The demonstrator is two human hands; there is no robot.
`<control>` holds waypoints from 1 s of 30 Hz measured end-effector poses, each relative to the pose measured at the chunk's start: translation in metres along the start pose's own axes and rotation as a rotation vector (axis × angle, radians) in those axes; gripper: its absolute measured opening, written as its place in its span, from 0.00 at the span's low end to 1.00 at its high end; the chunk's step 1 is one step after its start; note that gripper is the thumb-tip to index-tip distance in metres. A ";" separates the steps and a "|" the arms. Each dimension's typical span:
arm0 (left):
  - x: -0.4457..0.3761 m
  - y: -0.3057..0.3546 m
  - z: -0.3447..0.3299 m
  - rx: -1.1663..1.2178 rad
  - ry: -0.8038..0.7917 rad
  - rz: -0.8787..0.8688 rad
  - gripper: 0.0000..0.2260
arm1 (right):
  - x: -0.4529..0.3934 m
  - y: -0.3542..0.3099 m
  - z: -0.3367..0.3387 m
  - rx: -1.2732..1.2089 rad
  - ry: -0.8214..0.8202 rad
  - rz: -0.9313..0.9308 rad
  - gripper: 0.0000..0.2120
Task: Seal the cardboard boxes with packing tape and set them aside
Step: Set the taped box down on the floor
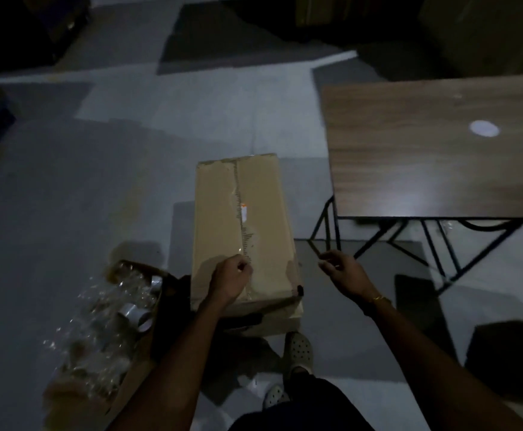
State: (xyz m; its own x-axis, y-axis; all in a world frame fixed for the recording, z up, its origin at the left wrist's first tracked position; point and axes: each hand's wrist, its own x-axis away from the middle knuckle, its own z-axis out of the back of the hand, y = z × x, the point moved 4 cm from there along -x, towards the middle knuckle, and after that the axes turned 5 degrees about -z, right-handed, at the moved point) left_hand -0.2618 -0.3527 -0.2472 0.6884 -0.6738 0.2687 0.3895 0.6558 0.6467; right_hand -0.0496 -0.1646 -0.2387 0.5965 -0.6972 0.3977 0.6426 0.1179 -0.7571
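While our left hand (230, 279) presses curled on the taped box (243, 231), our right hand (342, 272) hangs beside it (fingers bent, gripping nothing we can see).

head view looks steeply down, close over the floor (67, 181).

A tan cardboard box (241, 231) lies long-side away from the camera, its flaps closed. Clear tape (244, 241) runs down the centre seam, wrinkled in places, with a small orange-and-white mark beside it. The near end sits on a dark support; what that support is cannot be told.
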 end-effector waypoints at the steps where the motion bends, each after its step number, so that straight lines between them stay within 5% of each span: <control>1: 0.003 0.016 -0.006 0.027 -0.012 -0.049 0.04 | 0.012 0.003 0.010 -0.019 0.043 0.010 0.12; 19: 0.066 0.445 -0.190 0.239 -0.388 -0.877 0.06 | 0.208 0.112 0.329 -0.139 0.970 0.058 0.06; 30: 0.136 0.623 -0.343 0.230 -0.540 -1.024 0.06 | 0.290 0.244 0.478 -0.165 1.168 -0.107 0.07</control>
State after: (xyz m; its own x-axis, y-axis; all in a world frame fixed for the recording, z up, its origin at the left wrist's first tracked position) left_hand 0.2841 0.0804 -0.0525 -0.2507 -0.9430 -0.2190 0.4526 -0.3141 0.8346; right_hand 0.5099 -0.0002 -0.0605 -0.3124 -0.9315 -0.1862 0.5415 -0.0135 -0.8406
